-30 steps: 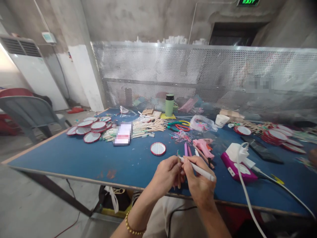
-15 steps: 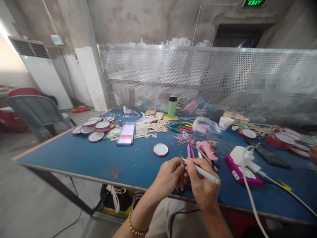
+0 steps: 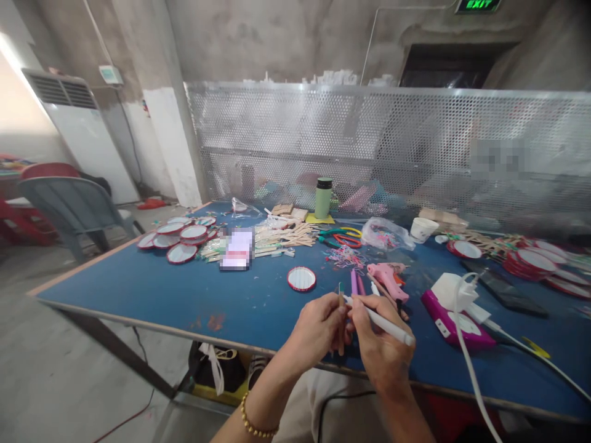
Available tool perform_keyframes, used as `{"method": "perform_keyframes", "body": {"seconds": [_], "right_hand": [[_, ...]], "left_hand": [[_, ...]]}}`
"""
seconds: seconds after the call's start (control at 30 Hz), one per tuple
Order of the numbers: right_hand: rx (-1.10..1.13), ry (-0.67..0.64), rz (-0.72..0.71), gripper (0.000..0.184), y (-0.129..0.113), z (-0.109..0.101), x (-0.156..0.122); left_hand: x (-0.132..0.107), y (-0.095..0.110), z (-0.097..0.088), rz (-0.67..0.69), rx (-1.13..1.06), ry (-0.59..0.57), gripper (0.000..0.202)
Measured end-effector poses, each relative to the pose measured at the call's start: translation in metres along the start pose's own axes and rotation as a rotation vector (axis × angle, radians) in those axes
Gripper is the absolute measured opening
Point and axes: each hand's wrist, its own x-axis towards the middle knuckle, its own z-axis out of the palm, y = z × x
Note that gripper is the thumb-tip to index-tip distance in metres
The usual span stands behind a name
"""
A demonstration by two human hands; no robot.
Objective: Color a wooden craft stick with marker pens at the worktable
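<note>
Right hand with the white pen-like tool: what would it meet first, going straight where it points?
Probably the slim green-tipped wooden stick in the left hand, though the exact depth is unclear.

A: Anything on the left forearm (image 3: 277, 376)?
B: Bracelet (image 3: 248, 427) near the wrist. Single strand, round gold-coloured beads, close-set.
A: Sleeves?
B: Left forearm bare down to frame edge. Right forearm (image 3: 401, 407) same. Left hand (image 3: 318, 329) and right hand (image 3: 385, 347) bare too.
A: Legs?
B: Trousers (image 3: 298, 400), pale beige, softly creased. Dark cord (image 3: 346, 395) crosses the lap, can't tell if worn.
</note>
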Motion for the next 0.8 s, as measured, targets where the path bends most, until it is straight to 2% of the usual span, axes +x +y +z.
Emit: {"method": "perform_keyframes", "body": {"seconds": [0.47,0.8], "right_hand": [[0.044,0.015,0.025,0.016,0.0025,0.0005,-0.0035],[0.065,0.014,0.049,0.017,0.0028,0.0006,-0.0038]], "left_hand": [[0.0012,-0.0026,-0.0007,0.0,0.013,-0.005,0.035],[-0.0002,0.0037,-0.0001,-0.018,-0.011,-0.003,0.035]]}}
